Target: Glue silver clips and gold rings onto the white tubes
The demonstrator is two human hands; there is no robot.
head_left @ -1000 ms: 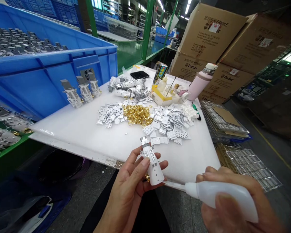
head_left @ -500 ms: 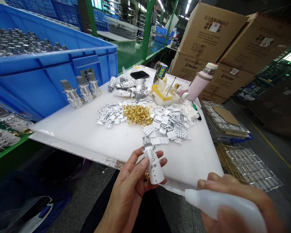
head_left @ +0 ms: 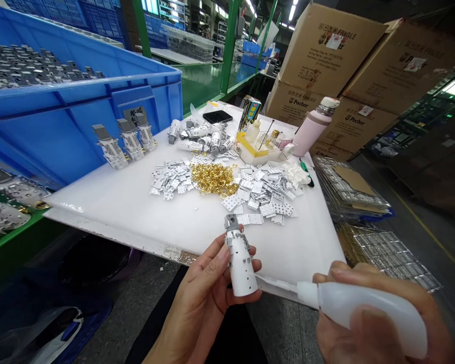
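Near the table's front edge, my left hand (head_left: 208,288) grips a white, tapered model tower (head_left: 242,268) with a grey top and small holes down its side. My right hand (head_left: 382,313) is wrapped round a translucent squeeze bottle (head_left: 367,303), whose thin nozzle points left at the tower's lower side. Whether the nozzle tip touches the tower I cannot tell. Beyond my hands lie a heap of gold rings (head_left: 214,179), white perforated plates (head_left: 265,192) to its right and more small plates (head_left: 170,177) to its left.
Three towers (head_left: 129,141) stand on the white table (head_left: 109,197) beside a blue crate (head_left: 79,121). Farther back are loose towers (head_left: 205,135), a phone (head_left: 217,117), a small tray (head_left: 254,154) and a pink flask (head_left: 313,129). Cartons (head_left: 329,55) are stacked at the right.
The tower has turned in my left hand, so the gold part at its lower left no longer shows. My right hand and the bottle have shifted slightly right.
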